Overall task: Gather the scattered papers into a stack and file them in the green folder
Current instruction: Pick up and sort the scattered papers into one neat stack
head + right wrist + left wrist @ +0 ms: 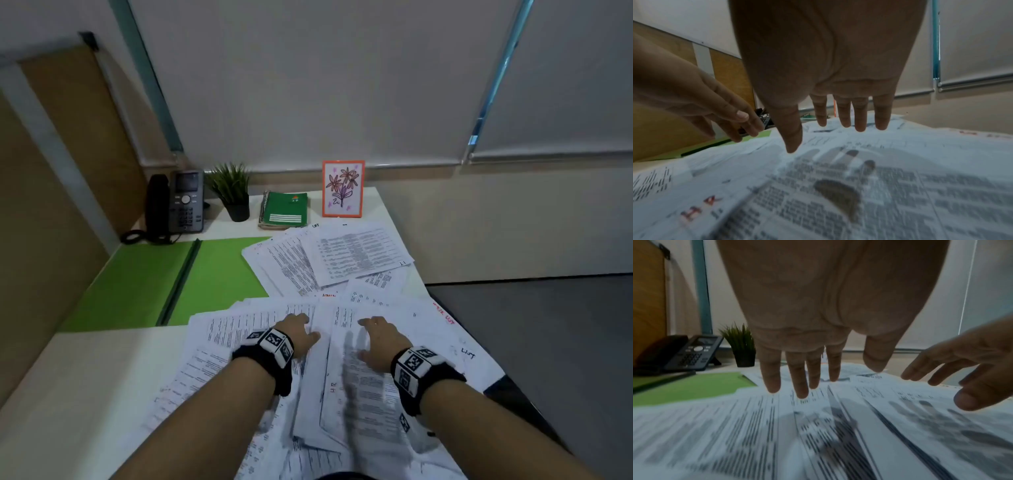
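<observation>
Printed white papers [346,394] lie scattered over the near and right part of the desk, with a second fanned pile [329,257] further back. The green folder [164,284] lies spread flat at the left, its dark spine running down the middle. My left hand [301,330] and right hand [376,337] hover side by side just above the near papers, palms down, fingers straight and spread. In the left wrist view the left hand [818,378] holds nothing above the sheets [818,434]. The right hand [838,129] likewise hangs above a sheet [838,186] marked "HR".
A desk phone [174,205], a small potted plant [233,192], a green notebook [284,210] and an orange-framed flower drawing [342,188] stand along the back of the desk [68,394]. The desk's right edge drops to grey floor [548,342].
</observation>
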